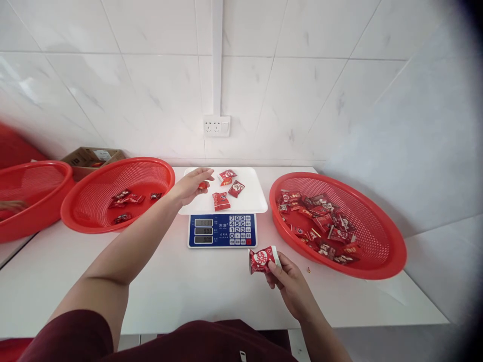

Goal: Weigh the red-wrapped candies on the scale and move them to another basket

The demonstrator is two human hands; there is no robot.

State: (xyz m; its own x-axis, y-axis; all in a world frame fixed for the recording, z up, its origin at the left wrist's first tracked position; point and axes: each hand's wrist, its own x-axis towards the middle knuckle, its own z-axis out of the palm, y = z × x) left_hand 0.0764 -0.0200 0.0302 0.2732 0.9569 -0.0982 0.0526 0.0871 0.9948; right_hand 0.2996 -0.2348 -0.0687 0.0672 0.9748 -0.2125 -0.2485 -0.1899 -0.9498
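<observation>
My left hand reaches over the white pan of the electronic scale, its fingers closed on a small red candy. Several red wrapped candies lie on the pan. My right hand is nearer me, above the table in front of the scale, and pinches a red and white candy pouch between thumb and fingers.
A red mesh basket on the right holds many red candies. A second red basket on the left holds a few. A third red basket and a cardboard box are at far left. A wall socket is above.
</observation>
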